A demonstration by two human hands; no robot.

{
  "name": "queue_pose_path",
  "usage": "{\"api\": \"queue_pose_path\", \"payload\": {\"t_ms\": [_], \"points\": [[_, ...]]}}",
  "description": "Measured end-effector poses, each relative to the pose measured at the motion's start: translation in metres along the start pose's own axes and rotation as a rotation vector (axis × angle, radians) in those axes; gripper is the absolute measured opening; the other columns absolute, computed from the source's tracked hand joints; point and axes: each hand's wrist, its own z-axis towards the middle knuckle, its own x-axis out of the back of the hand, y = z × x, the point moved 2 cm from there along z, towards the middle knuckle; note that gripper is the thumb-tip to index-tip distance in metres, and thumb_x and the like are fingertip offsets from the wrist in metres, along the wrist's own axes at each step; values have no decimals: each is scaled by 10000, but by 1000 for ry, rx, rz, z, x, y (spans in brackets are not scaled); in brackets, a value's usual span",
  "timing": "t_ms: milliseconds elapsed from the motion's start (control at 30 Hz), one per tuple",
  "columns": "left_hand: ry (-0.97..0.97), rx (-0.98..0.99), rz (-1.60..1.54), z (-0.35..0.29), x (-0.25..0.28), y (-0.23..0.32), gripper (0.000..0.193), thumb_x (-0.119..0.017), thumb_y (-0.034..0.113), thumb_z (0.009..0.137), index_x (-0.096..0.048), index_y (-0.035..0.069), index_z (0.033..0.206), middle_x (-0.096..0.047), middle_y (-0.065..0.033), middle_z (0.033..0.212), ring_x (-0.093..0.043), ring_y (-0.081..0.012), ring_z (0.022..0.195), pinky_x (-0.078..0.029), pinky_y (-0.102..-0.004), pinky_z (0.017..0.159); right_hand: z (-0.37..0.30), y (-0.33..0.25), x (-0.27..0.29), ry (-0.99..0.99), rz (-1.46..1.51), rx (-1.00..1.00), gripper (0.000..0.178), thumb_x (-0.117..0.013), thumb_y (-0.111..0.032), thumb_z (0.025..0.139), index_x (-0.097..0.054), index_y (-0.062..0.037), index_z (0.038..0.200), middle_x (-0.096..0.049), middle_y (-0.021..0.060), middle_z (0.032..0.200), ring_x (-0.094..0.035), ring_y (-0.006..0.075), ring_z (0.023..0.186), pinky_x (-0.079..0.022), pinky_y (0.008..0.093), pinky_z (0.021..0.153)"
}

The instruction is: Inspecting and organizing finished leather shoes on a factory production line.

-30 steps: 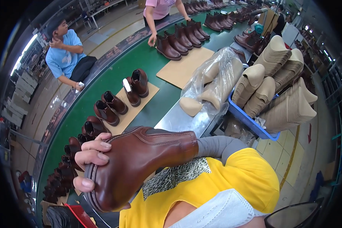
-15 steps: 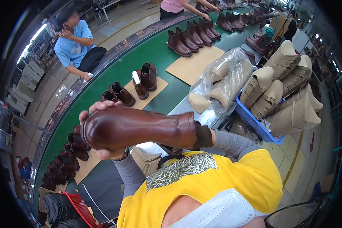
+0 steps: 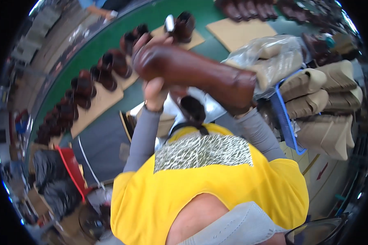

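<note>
A brown leather ankle boot [image 3: 196, 75] is held up in front of my chest, lying on its side, toe to the left and shaft to the right. My left hand [image 3: 154, 92] is closed round the toe, thumb below and fingers at the top edge. At the shaft's opening is my right hand [image 3: 248, 111]; most of it is hidden in or behind the shaft, and only the wrist area shows. Another brown boot [image 3: 192, 109] stands below the held one, close to my body. The picture is somewhat blurred.
Brown boots [image 3: 82, 87] line cardboard sheets [image 3: 100, 108] on the curved green table [image 3: 79, 59]. A blue basket [image 3: 289, 126] with stacked beige shaped pieces [image 3: 306, 104] and a clear plastic bag [image 3: 274, 49] are at right. A red basket [image 3: 71, 169] is lower left; a co-worker's hand [image 3: 109, 15] shows far left.
The view has tilted downward, showing more of my body. The boot sits higher and further right in view, its shaft end now slanting lower. My grip on the toe stays.
</note>
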Motion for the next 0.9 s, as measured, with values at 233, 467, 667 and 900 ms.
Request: {"api": "queue_pose_path", "payload": {"t_ms": [233,467,667,900], "points": [[-98,381,882,-68,50,-24,685,-660,405,793,-445,31,1326,-477,-171,1220,-561,-293,1027,-457,-380,878,-35,50,-28,8,-176,-211,393,-592,-317,892,-565,-81,1206,-628,157,1109,-602,286,1026,-475,371,880],[-144,552,1062,-139,48,-78,377,-589,177,877,-547,9,1212,-518,-211,1126,-559,-380,1000,-456,-398,868,-73,24,-43,-379,157,-488,235,-624,-205,859,-622,-27,1012,-633,180,989,-628,341,839,-509,411,714],[-54,402,1024,-120,36,-98,240,-548,48,890,-630,3,1111,-573,-176,975,-589,-319,879,-471,-358,774,-65,-12,33,-113,-140,-290,395,-712,-216,785,-607,-56,1130,-578,156,1152,-585,316,988,-477,396,846],[-414,122,1427,-71,-17,-100,515,-664,426,793,-605,60,1150,-589,-151,1004,-529,-324,977,-415,-441,792,-40,53,32,-179,-120,-303,404,-677,-231,811,-588,-79,1174,-552,150,1231,-541,321,1105,-447,382,913]]}}
